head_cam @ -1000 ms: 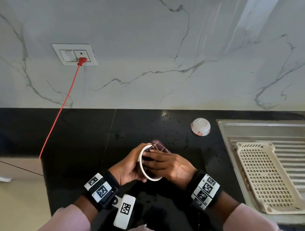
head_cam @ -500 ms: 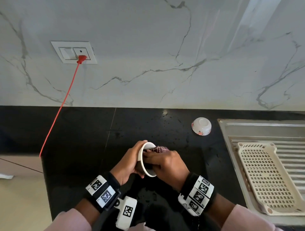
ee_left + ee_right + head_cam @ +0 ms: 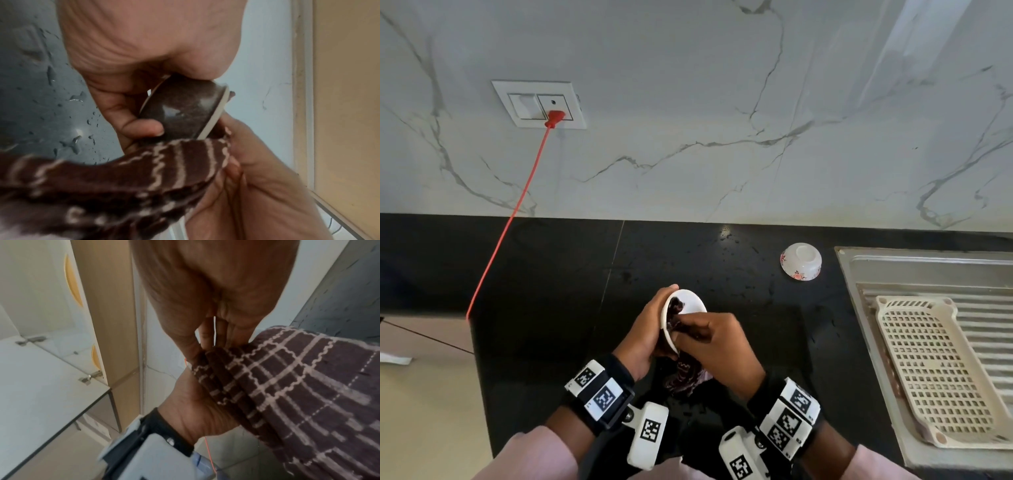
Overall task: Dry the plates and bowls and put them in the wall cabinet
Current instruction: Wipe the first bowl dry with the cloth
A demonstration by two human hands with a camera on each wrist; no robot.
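My left hand (image 3: 645,329) grips a small bowl (image 3: 690,303), white inside and dark brown outside (image 3: 180,110), tilted on its side above the black counter. My right hand (image 3: 709,339) holds a dark maroon checked cloth (image 3: 686,375) and pushes it into the bowl's mouth. The cloth's loose end (image 3: 298,394) hangs below both hands. A second bowl (image 3: 800,261), white with red flowers, lies upside down on the counter near the sink. In the right wrist view an open wall cabinet door (image 3: 41,386) with hinges shows at the left.
The black counter (image 3: 544,274) has water drops on it. A steel sink drainboard (image 3: 928,270) at the right carries a cream plastic drying rack (image 3: 935,370). A red cable (image 3: 510,219) runs from a wall socket (image 3: 539,104) down across the counter's left end.
The bowl has turned in my left hand so its mouth shows more. My right hand has pushed the cloth deeper inside, and the cloth's loose end now hangs below the hands.
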